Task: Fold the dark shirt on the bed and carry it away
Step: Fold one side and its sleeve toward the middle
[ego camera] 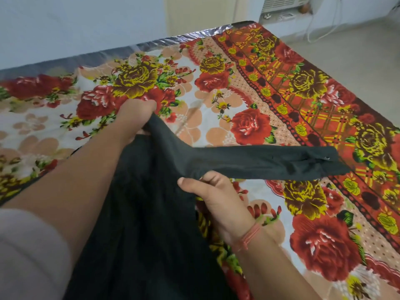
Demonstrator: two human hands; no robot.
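My left hand [135, 114] grips the dark shirt [151, 213] at its top edge; my right hand [213, 197] pinches it under the sleeve [270, 162]. The sleeve stretches right over the flowered bedsheet [216, 100].

A red-and-yellow floral sheet [238, 94] lies spread out. At far right, a white air conditioner [279, 3] sits above pale floor [346, 50].

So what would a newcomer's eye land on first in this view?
The loud bedsheet, printed with red and yellow roses, covers most of the view. Against it the dark shirt stands out in the middle foreground, with one sleeve stretched flat to the right. Both hands hold it: the left hand grips its far edge at centre, and the right hand, with a thread bracelet at the wrist, pinches the sleeve's base.
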